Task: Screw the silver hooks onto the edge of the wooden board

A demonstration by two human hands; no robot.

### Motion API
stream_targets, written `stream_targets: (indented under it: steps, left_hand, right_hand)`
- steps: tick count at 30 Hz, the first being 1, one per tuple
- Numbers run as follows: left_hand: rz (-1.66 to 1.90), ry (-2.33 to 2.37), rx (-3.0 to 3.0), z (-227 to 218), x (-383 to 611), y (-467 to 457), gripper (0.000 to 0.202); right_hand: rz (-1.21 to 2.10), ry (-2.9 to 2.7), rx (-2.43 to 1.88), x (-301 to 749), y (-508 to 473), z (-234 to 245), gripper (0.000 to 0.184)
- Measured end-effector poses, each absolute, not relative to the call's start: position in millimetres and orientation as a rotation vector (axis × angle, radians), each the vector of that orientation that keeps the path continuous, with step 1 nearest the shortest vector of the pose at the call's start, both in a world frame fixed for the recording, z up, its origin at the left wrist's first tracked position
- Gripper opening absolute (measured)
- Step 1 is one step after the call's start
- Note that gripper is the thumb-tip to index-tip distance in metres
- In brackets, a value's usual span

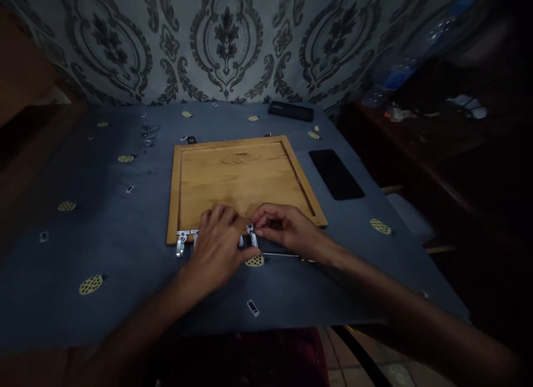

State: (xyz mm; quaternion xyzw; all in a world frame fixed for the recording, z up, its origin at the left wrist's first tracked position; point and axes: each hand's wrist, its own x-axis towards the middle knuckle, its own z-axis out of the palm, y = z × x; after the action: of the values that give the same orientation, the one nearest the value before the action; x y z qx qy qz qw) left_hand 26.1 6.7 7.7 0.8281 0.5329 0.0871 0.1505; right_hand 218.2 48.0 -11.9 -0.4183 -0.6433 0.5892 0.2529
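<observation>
A wooden panel (241,179) with a raised frame lies flat on the table. Metal hinges sit along its near edge, one at the left corner (180,244) and another hinge (253,236) between my hands. My left hand (219,242) rests over the near edge, its fingers on the wood and its thumb stretched out to the right; it partly covers the hardware below. Beside the right-hand hinge, my right hand (287,229) is closed in a pinch at the hinge's upper end. Whatever small thing is between those fingertips cannot be made out.
A thin metal rod (281,255) lies below my right hand. Two dark phone-like slabs, one right of the panel (336,174) and one behind it (290,111), rest on the blue patterned cloth (137,298). Small metal parts (149,132) lie back left. A plastic bottle (391,81) stands right.
</observation>
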Motion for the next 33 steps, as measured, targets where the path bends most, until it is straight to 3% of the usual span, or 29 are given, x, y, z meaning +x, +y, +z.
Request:
stream_targets:
  steps: [33]
  left_hand:
    - [0.195, 1.496, 2.366, 4, 29, 8, 0.046]
  right_hand:
    - [1.817, -1.712, -1.300, 211, 66, -5, 0.032]
